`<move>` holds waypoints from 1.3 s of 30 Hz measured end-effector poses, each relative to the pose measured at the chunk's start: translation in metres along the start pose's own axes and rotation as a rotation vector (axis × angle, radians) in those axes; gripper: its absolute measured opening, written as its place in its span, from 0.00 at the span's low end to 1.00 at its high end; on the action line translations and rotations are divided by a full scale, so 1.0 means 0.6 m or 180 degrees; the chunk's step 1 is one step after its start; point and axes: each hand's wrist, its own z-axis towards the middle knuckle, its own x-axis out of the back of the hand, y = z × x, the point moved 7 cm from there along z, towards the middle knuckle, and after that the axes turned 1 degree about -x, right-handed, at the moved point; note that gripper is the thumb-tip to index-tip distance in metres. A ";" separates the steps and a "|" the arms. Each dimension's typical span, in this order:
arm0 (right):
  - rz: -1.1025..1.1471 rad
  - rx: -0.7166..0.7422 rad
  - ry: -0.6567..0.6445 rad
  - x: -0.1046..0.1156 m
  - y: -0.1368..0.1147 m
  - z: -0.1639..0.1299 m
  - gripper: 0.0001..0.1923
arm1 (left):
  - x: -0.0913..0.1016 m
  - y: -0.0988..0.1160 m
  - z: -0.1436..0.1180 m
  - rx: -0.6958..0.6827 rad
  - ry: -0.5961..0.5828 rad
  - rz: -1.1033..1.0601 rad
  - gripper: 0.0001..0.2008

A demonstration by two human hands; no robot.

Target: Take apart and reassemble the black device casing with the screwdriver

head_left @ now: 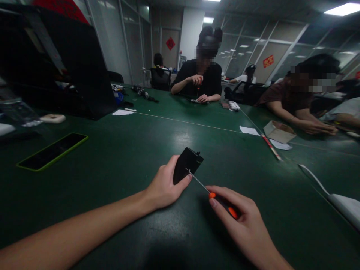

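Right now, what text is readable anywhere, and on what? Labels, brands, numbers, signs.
Nothing can be quoted.
Red banner, top left: cut off, unreadable.
Red diamond, back wall: too small.
Red-and-gold sign, right of it: characters, too blurred.
Black box, screwdriver, phone: no text visible.

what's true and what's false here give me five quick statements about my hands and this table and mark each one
1. Your left hand grips a black boxy part. True.
2. Your right hand holds a screwdriver. True.
3. The screwdriver points away from the black boxy part. False: it points toward it.
4. A phone lies on the tabletop. True.
5. The tabletop is white. False: it is green.
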 end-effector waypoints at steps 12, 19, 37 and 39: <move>-0.0094 0.0047 0.0052 0.004 0.002 0.001 0.13 | 0.002 -0.007 0.004 0.0121 0.0108 -0.0021 0.18; -0.0055 0.0079 0.0105 0.005 0.003 -0.002 0.12 | 0.002 -0.006 0.002 0.0067 0.0121 -0.0047 0.18; 0.0971 -0.1139 -0.0351 -0.017 0.035 -0.002 0.22 | 0.005 -0.010 0.004 -0.0124 0.0209 0.0250 0.23; 0.1508 -0.1548 -0.0607 -0.033 0.047 -0.007 0.26 | 0.007 -0.012 0.005 -0.0223 0.0206 0.0372 0.25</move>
